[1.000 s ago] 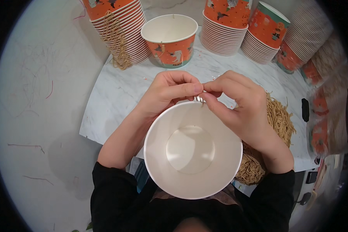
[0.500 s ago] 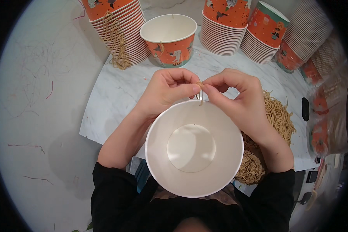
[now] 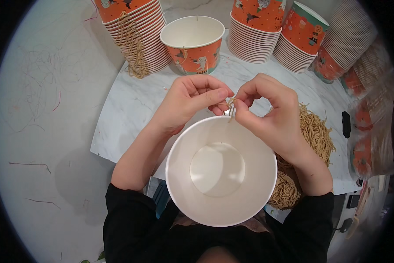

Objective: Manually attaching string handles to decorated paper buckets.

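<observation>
A white-lined paper bucket (image 3: 192, 186) sits mouth-up before my torso, overlapping the table's (image 3: 127, 109) near edge, probably braced there to free both hands. Thin twine (image 3: 231, 109) rises at its far rim. My right hand (image 3: 282, 109) pinches it between thumb and forefinger; my left hand's (image 3: 186, 103) fingertips bunch close beside it, though whether they grip it I cannot tell. A tan twine heap (image 3: 313, 131) lies toward the right edge, likely for easy reach. Along the far edge stand an orange printed bucket (image 3: 197, 59) and nested bucket stacks (image 3: 254, 46).
</observation>
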Demonstrator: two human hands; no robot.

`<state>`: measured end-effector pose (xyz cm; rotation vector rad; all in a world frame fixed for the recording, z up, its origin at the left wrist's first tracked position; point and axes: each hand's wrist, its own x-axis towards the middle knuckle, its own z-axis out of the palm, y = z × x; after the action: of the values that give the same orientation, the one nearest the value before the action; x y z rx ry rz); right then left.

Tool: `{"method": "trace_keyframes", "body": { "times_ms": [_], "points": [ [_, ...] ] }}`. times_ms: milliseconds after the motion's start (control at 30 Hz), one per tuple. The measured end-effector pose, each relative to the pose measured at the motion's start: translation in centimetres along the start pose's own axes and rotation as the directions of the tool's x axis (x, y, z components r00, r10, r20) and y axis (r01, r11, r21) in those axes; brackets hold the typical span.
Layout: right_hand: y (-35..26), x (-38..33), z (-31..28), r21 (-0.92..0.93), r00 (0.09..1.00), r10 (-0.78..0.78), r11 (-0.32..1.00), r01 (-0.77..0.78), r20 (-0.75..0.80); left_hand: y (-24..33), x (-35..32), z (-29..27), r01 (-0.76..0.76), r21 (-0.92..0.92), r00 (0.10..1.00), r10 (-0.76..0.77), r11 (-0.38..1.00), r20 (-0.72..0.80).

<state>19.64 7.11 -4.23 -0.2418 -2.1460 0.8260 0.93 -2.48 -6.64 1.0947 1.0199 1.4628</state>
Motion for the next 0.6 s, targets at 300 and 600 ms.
{"method": "trace_keyframes", "body": {
  "times_ms": [300, 600],
  "points": [
    [-0.12, -0.07, 0.07, -0.034, 1.000, -0.016, 0.999, 0.016, -0.011, 0.10, -0.23, 0.08, -0.018, 0.042, 1.000, 0.017, 0.999, 0.026],
    [-0.15, -0.12, -0.05, 0.161, 0.973, 0.165, 0.968, -0.191, 0.159, 0.30, -0.30, 0.05, -0.023, 0.049, 1.000, 0.023, 0.999, 0.008]
  ]
}}
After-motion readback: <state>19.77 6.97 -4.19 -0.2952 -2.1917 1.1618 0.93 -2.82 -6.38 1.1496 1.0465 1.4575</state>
